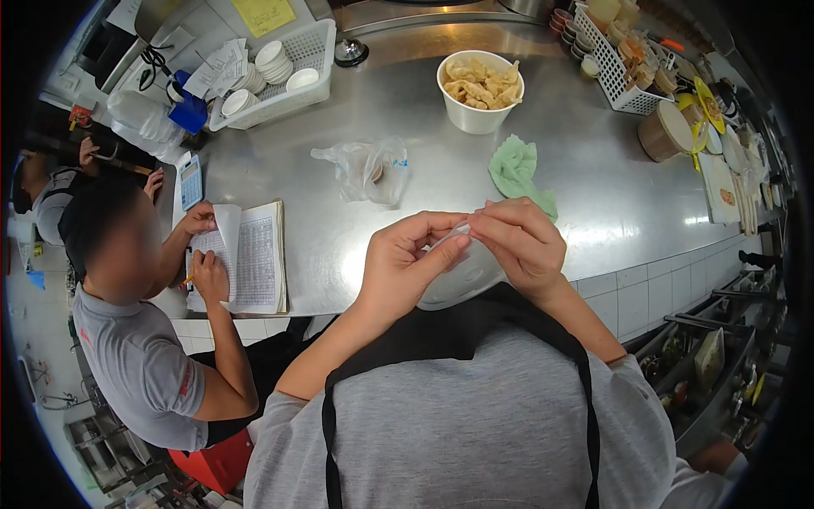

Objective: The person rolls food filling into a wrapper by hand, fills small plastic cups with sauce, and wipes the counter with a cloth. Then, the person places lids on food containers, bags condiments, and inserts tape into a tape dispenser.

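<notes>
Close to my chest, my left hand (415,254) and my right hand (521,246) meet with fingertips pinched together. Both grip a round, translucent plastic lid (462,284), whose upper part is hidden behind my fingers. Beyond them on the steel counter stands a white paper tub (476,120) heaped with pale golden fried pieces (483,83). A crumpled green cloth (515,170) lies just past my right hand. Further left, a clear plastic bag (369,172) rests on the counter with a small brownish item inside that I cannot make out.
On the left a co-worker (140,339) writes in an open ledger (259,259) beside a blue calculator (192,181). A white basket (288,97) of small cups and a bell (350,53) sit at the back. A brown-filled container (664,134) and another basket (623,85) stand at right.
</notes>
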The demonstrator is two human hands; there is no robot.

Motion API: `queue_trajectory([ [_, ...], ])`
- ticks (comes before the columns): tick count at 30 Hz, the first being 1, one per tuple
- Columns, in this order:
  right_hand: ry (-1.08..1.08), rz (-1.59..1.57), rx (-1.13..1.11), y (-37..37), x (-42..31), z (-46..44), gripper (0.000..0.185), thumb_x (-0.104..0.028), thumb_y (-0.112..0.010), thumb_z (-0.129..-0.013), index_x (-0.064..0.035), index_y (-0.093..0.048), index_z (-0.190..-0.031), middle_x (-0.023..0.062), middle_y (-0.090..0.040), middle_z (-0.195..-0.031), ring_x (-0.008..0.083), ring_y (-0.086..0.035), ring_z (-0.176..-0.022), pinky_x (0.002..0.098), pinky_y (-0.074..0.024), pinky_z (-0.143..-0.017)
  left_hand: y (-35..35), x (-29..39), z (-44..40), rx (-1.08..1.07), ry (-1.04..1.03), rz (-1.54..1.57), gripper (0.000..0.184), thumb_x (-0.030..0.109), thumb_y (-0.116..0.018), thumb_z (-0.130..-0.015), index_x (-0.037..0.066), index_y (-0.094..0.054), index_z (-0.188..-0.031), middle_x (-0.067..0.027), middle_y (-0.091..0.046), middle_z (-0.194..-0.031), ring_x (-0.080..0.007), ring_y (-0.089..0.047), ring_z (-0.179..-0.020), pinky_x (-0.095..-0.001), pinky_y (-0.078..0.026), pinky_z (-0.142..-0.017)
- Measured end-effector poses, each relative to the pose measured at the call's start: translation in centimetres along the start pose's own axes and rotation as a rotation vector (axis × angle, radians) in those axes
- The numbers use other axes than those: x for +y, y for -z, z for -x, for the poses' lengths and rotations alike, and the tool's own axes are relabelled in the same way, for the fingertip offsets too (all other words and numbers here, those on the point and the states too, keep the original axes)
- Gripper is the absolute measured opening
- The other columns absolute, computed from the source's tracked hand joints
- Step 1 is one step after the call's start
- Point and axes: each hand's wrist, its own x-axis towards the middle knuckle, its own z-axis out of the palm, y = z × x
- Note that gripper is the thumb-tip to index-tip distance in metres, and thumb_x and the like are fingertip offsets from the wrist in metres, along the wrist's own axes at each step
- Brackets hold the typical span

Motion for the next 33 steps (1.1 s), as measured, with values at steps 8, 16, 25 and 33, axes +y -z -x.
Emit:
queue_trajectory([
  [8, 0.089, -0.002, 0.055, -0.8, 1.1, 0.7, 0.024, -0.004, -0.07, -0.069, -0.0043, -0.067, -0.093, 0.0078, -0.061, -0.089, 0.0217, -0.06, -0.074, 0.0313, -0.0519, -0.069, 0.3, -0.6, -0.1, -0.02, 0.035, 0.026, 0.02, 0.005, -0.059, -0.086, -0.002, -0.06, -0.105, -0.0065, -0.065, -0.091, -0.0078, -0.059, -0.08, -0.0199, -0.048, -0.069],
  [16, 0.03, 0.059, -0.006, -0.1, 0.6, -1.7, 0.027, 0.002, -0.068, -0.071, -0.0027, -0.065, -0.097, 0.009, -0.061, -0.092, 0.0217, -0.059, -0.08, 0.0329, -0.0506, -0.075, 0.7, 1.1, -1.5, -0.004, -0.037, 0.073, 0.022, 0.005, -0.057, -0.087, -0.003, -0.058, -0.108, -0.0087, -0.064, -0.092, -0.0116, -0.062, -0.083, -0.0232, -0.052, -0.07],
  [25, 0.005, 0.063, 0.025, -0.7, 0.6, -0.9, 0.024, 0.0, -0.066, -0.07, -0.0047, -0.067, -0.094, 0.0079, -0.062, -0.09, 0.0218, -0.06, -0.078, 0.0328, -0.0501, -0.072, 1.0, 0.1, -1.6, -0.001, 0.079, 0.151, 0.021, 0.007, -0.056, -0.088, -0.003, -0.058, -0.106, -0.0072, -0.064, -0.091, -0.0115, -0.062, -0.082, -0.0245, -0.053, -0.071],
  [33, -0.34, -0.284, -0.202, 1.4, -0.4, -3.3, 0.01, -0.003, -0.065, -0.076, -0.0029, -0.062, -0.086, 0.006, -0.058, -0.085, 0.0191, -0.058, -0.081, 0.0272, -0.0457, -0.07, 2.1, 0.9, -2.4, -0.101, 0.106, 0.094, 0.017, 0.015, -0.055, -0.091, 0.0, -0.062, -0.094, -0.0007, -0.061, -0.079, -0.0038, -0.053, -0.07, -0.0175, -0.043, -0.059],
])
